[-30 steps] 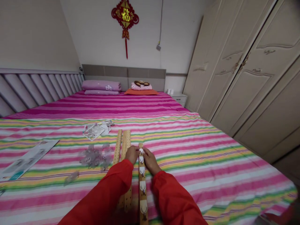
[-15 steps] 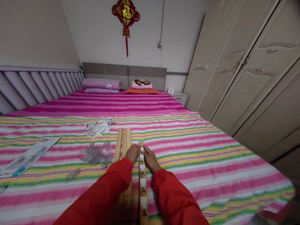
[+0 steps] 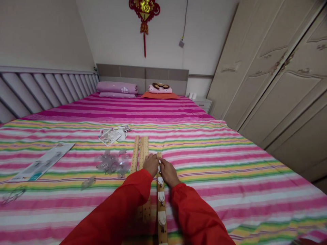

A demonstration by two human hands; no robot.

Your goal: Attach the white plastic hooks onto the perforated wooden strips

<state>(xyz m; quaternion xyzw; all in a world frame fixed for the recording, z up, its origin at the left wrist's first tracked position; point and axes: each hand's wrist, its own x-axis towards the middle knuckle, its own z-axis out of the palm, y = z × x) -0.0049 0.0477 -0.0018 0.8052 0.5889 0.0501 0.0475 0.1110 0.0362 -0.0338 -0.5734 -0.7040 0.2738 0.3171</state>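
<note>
A narrow wooden strip (image 3: 162,236) lies lengthwise on the striped cloth in front of me, with several white hooks (image 3: 161,217) in a row along it. My left hand (image 3: 151,164) is closed on the strip's far end from the left side. From the right, my right hand (image 3: 169,172) closes on the same end, its thumb and fingers at the farthest hook. The fingertips of both hands nearly meet there and partly cover that hook. Left of my left hand lie more wooden strips (image 3: 135,153) with rows of holes, partly hidden under my left sleeve.
Clear plastic hooks (image 3: 109,162) lie piled to the left, with a single one (image 3: 88,183) nearer me. Beyond them are opened packets (image 3: 112,134). A long hook package (image 3: 46,161) and a thin wire-like loop (image 3: 14,194) lie far left. A wardrobe (image 3: 278,92) stands at right.
The view has shifted, so the scene sits further right and slightly higher. Both hands stay at the strip's far end, and my right fingers have moved in closer over the far hooks.
</note>
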